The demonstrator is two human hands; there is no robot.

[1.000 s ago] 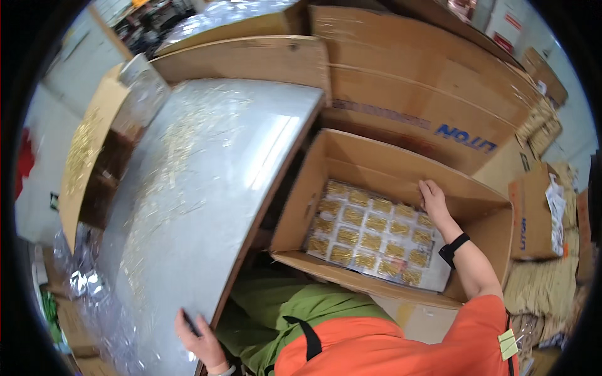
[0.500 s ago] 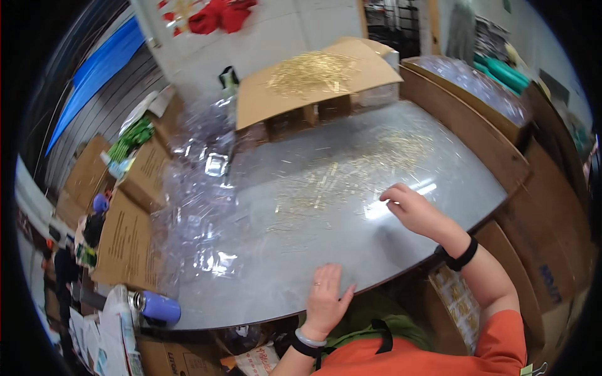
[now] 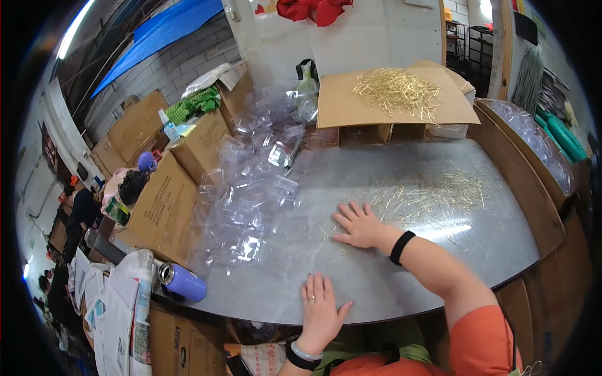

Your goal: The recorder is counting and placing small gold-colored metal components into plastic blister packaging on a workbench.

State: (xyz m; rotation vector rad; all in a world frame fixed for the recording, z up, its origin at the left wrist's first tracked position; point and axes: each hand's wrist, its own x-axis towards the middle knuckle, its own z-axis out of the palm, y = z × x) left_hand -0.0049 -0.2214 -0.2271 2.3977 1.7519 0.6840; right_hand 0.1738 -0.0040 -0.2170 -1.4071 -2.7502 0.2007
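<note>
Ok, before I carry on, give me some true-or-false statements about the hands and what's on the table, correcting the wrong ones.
1. The left hand is nearer the wearer's edge of the grey tabletop than the right hand. True.
2. The right hand is clenched in a fist. False: its fingers are spread.
3. A pile of thin gold-coloured pins lies on the brown cardboard sheet. True.
4. The tabletop's heap of clear plastic cases is right of both hands. False: it is left of them.
5. A black band circles the right wrist. True.
6. The purple bottle is at the tabletop's right end. False: it is at the left end.
</note>
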